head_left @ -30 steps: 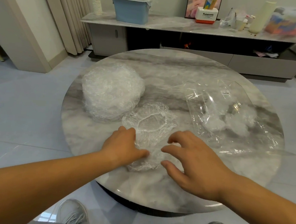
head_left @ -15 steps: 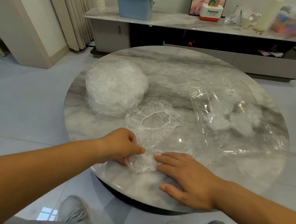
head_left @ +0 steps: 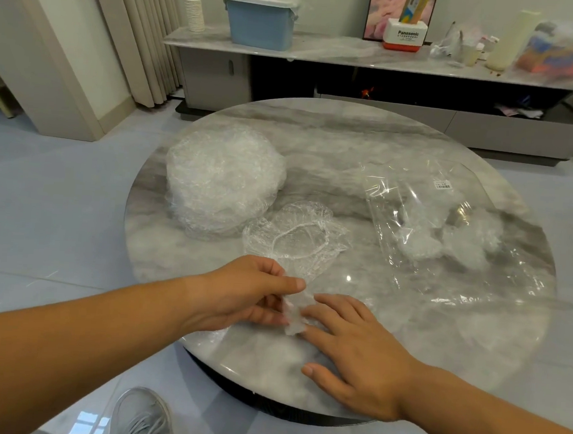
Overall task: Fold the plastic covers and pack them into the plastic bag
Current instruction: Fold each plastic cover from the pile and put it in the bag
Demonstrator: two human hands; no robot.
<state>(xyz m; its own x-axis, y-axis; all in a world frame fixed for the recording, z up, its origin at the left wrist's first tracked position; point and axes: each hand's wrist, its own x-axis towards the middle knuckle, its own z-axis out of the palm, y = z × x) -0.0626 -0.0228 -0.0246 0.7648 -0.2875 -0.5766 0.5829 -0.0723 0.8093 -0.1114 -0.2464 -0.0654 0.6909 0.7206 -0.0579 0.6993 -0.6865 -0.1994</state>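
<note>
- As far as I can judge, the fold is only just getting started. One loose plastic cover [head_left: 296, 244] lies open on the near middle of the round marble bench [head_left: 368, 144], elastic ring facing up, with nothing doubled over yet.
- The left hand [head_left: 245, 295] pinches the cover's crumpled near edge between the thumb and curled fingers [head_left: 287, 284].
- The right hand [head_left: 357, 354] lies flat just right of that pinch. Its fingers [head_left: 333, 303] are straight and a little spread, and the tips press the same bunched edge down. It grips nothing.
- At the far left sits the stack of covers [head_left: 223, 178], a big fluffy pile. It's touching the loose cover or nearly so, I can't tell which. So most of the job looks undone.
- Over on the right the plastic bag [head_left: 399, 190] lies flat, with a few folded covers [head_left: 418, 246] already inside. It's too see-through for me to tell where the mouth is.
- My guess for the next move: carry the pinched edge over to the far side to halve the cover, while the flat hand pins the crease. The film looks thin and springy, so it'll probably need pressing down or it pops back open. After that it goes into the bag, which will want one hand holding the mouth open.
</note>
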